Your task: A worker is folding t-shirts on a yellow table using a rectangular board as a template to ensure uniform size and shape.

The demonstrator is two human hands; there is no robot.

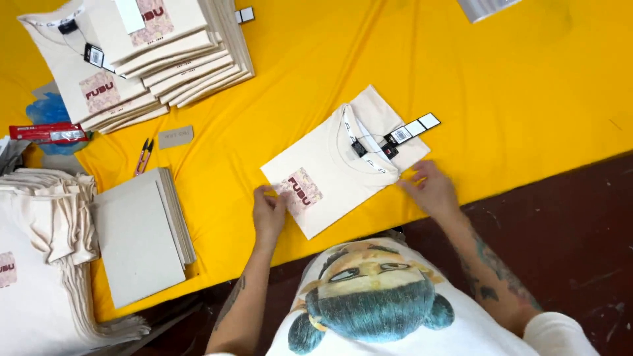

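1 folded shirt (336,171) lies on the yellow table (514,99), tags at its collar. The left hand (268,212) presses its lower corner and the right hand (432,188) its collar end, fingers flat and slightly apart. Folded stack (165,59) stands finished; unfolded pile (39,264) remains.

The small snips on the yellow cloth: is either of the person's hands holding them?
No: the snips lie alone, while both hands rest on the folded cream T-shirt.

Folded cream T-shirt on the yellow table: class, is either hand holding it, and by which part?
Neither lifts it. The left hand presses the folded T-shirt at its lower-left edge by the print; the right hand rests at its right edge near the collar.
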